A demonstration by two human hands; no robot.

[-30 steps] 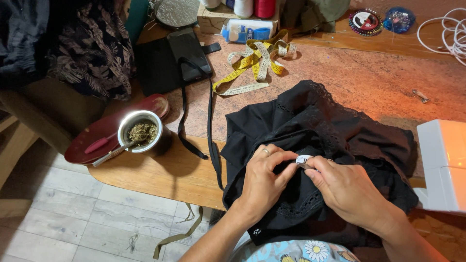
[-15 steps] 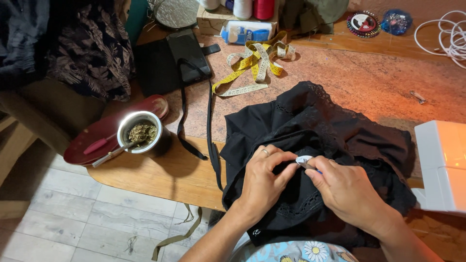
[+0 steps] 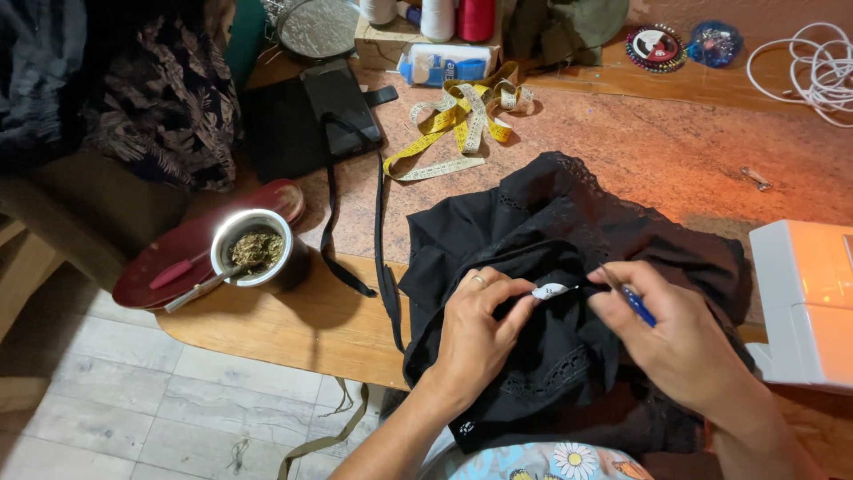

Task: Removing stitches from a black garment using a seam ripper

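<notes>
A black garment with lace trim (image 3: 569, 231) lies bunched at the near edge of the wooden table (image 3: 293, 320). My left hand (image 3: 475, 324), a ring on one finger, pinches the cloth beside a small white label (image 3: 549, 291) sewn to it. My right hand (image 3: 680, 342) holds a thin blue-handled tool (image 3: 633, 300), like a seam ripper, with its tip pointing at the label. The two hands sit a little apart, with the label between them.
A metal cup of green herb with a straw (image 3: 253, 253) stands on a red tray (image 3: 169, 262) at the left edge. A yellow tape measure (image 3: 458, 124), a black pouch (image 3: 333, 102), thread spools (image 3: 458, 16) and a white cable (image 3: 813, 67) lie farther back. A white machine (image 3: 804, 298) stands at the right.
My right hand has drawn back to the right, away from the left hand, so the blue tool and the white label now show more plainly.
</notes>
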